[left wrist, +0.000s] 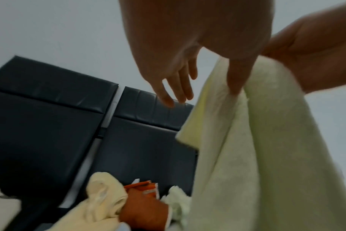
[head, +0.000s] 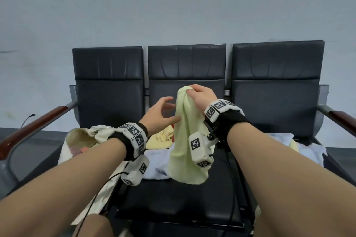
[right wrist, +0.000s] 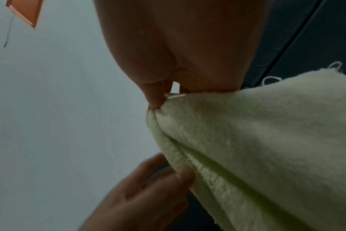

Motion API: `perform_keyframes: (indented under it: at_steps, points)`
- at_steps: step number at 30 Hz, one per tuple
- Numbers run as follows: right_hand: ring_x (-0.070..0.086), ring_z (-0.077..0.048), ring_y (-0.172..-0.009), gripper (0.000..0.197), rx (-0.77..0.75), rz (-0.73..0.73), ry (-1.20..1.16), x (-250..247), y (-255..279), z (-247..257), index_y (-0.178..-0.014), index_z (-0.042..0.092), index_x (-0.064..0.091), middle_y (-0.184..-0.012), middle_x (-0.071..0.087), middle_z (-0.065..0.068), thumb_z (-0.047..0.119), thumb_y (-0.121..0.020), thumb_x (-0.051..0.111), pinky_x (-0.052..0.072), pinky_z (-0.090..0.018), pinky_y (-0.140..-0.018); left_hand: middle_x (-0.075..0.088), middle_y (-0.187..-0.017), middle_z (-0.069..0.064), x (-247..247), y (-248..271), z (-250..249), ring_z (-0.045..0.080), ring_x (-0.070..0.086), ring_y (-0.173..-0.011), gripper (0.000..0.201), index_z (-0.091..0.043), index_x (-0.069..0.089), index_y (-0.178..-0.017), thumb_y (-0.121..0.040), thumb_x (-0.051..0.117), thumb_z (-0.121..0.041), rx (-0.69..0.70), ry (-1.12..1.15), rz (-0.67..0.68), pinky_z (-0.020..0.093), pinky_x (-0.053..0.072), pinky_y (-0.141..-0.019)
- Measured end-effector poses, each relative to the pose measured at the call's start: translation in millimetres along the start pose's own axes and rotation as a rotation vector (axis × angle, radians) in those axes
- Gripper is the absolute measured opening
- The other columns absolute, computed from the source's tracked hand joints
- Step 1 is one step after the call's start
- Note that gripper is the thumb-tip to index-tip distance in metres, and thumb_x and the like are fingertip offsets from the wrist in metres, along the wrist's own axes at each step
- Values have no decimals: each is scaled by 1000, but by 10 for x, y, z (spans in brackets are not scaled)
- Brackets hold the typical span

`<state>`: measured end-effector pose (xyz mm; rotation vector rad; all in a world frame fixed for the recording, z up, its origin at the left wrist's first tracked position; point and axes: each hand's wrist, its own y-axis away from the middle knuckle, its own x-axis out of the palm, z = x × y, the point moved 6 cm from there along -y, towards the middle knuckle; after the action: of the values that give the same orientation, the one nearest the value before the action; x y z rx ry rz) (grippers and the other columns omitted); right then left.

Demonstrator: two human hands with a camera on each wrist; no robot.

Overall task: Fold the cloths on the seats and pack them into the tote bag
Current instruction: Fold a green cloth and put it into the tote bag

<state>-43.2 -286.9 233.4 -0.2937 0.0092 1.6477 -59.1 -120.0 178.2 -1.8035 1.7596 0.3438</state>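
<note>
Green cloth (head: 185, 134) in right hand (head: 202, 95)

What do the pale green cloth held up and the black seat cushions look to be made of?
Pale green cloth: soft fleece or terry, judging by its fuzzy matte nap and limp drape. Black seat cushions: padded leather or vinyl, I can't tell which; smooth, creased, slight sheen.

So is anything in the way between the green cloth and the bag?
Nothing visible blocks it. The right hand pinches the green cloth up over the middle seat, and the tote bag sits open on the left seat. Only the left hand is between them.
</note>
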Motion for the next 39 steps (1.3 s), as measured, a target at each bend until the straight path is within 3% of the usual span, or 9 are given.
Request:
perform_keyframes:
  at_steps: [5, 8, 10, 15, 19, 23, 33, 36, 39]
  points:
    - [60, -3, -69, 19, 21, -31, 22, -11, -62, -157, -80, 27, 68, -74, 66, 10, 21, -92, 55, 45, -15, -58, 71, -108, -2, 318, -196, -69, 10, 68, -99, 52, -18, 58, -126, -81, 82, -26, -20, 117, 103, 28, 56, -88]
    - [57, 1, -63, 23, 12, -64, 42, -79, -120, -210, -72, 29, 66, -69, 64, 13, 21, -92, 57, 42, -7, -51, 71, -77, 1, 386, -227, 97, 14, 67, -69, 36, -17, 64, -117, -84, 78, -18, -74, 33, 123, 37, 56, -75]
    - [54, 0, -64, 21, 3, -82, 58, -120, -150, -222, -74, 27, 66, -72, 63, 10, 21, -93, 57, 38, -3, -48, 68, -66, 4, 424, -206, 236, 13, 63, -56, 35, -13, 63, -119, -85, 74, -10, -118, 32, 167, 27, 52, -62]
    - [52, 3, -63, 19, 1, -42, 79, -62, -159, -239, -75, 25, 67, -76, 64, 8, 22, -93, 61, 37, -1, -47, 59, -116, -2, 373, -153, 327, 7, 59, -102, 93, -33, 32, -147, -74, 88, -24, -52, 94, 82, 25, 48, -83]
    - [61, -7, -74, 24, 11, -43, 129, 55, -121, -213, -68, 22, 70, -81, 73, 0, 34, -89, 65, 47, -16, -65, 74, -104, -2, 358, -164, 247, 15, 69, -99, 37, -18, 69, -113, -79, 81, -28, -48, 77, 62, 44, 55, -90]
    - [65, -16, -94, 20, 29, -200, 135, -92, -98, -178, -87, 22, 77, -90, 74, 0, 38, -88, 66, 45, -21, -77, 69, -76, -1, 78, -134, 216, 14, 62, -70, 36, -13, 68, -83, -69, 87, -41, -29, -63, -139, 28, 52, -66]
    - [60, -30, -110, 39, 61, -262, 239, -275, -41, -242, -102, 3, 72, -112, 66, -18, 38, -87, 65, 49, -38, -89, 65, -81, 4, -325, -88, 320, 22, 57, -77, 12, -17, 58, -90, -89, 54, -5, -131, -195, -244, 23, 39, -57]
    - [63, -36, -84, 41, 68, -255, 257, -285, -70, -277, -98, -1, 71, -88, 70, -19, 38, -86, 65, 51, -36, -70, 65, -94, 5, -348, -100, 297, 23, 57, -86, 19, -16, 62, -100, -92, 48, -6, -168, -141, -284, 29, 40, -65]
    - [41, -23, -60, 33, 98, -235, 315, -319, -91, -351, -67, 8, 64, -63, 49, -3, 36, -83, 65, 33, -26, -51, 66, -93, 1, -386, -108, 218, 21, 58, -89, 14, -15, 67, -102, -95, 56, -20, -149, -103, -327, 27, 40, -74]
